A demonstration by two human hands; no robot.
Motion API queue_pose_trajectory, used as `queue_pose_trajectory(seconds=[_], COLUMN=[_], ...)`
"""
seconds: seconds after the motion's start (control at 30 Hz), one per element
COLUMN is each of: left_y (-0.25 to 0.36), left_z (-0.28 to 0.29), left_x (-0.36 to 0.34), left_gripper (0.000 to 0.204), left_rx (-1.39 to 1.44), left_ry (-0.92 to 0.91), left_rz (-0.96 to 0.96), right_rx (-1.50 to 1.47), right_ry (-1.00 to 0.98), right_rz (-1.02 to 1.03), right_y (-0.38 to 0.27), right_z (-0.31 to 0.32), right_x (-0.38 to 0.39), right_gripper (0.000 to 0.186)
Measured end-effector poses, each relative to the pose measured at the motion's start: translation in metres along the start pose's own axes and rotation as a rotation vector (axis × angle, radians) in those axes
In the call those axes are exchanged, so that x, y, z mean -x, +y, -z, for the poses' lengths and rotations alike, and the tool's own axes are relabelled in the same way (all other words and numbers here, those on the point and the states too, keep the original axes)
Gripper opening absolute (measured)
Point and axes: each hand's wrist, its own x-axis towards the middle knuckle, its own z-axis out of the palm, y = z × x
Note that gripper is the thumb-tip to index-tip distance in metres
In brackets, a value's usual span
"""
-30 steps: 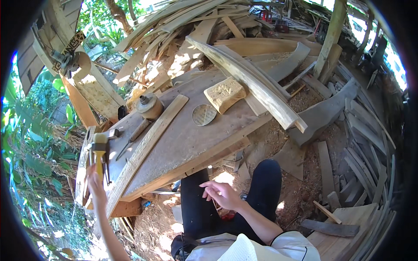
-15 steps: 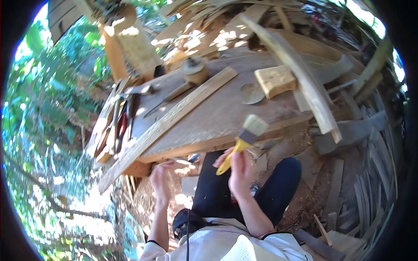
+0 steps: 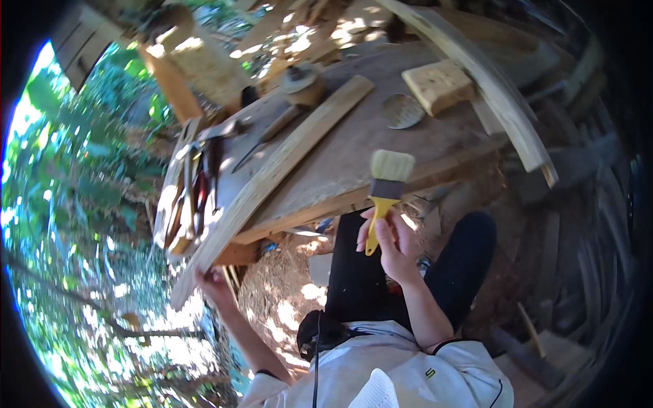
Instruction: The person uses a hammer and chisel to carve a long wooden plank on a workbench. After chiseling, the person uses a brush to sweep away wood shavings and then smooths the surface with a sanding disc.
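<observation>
My right hand (image 3: 394,245) is closed around the yellow handle of a flat paintbrush (image 3: 386,194). Its pale bristles point up and away from me, above the front edge of the workbench (image 3: 320,194). To the left, my left hand (image 3: 218,287) is at the near end of a long wooden plank (image 3: 279,166), its fingers against the plank's edge and partly hidden. The plank lies slantwise across the bench, its near end jutting past the front left corner.
Several hand tools (image 3: 197,187) fill a rack at the bench's left side. A pointed tool (image 3: 269,136), a round lidded pot (image 3: 303,87), a shallow disc (image 3: 403,111) and a wood block (image 3: 439,87) rest on top. A long curved timber (image 3: 500,102) overhangs the right side.
My left hand has moved left to the plank's near end. The brush has turned more upright in my right hand. The whole view has shifted a little.
</observation>
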Motion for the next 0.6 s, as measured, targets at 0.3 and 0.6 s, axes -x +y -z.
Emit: queue_pose_trajectory(seconds=[0.3, 0.6], left_y=[0.059, -0.04], left_z=[-0.063, -0.192], left_x=[0.071, 0.083], left_gripper=[0.03, 0.023], left_rx=[0.234, 0.185], left_ry=[-0.101, -0.343], left_rz=[-0.218, 0.061], right_rx=[0.147, 0.863], right_ry=[0.193, 0.518], right_rz=[0.142, 0.4], right_y=[-0.033, -0.122], right_z=[0.048, 0.082], right_x=[0.007, -0.016], right_gripper=[0.04, 0.016])
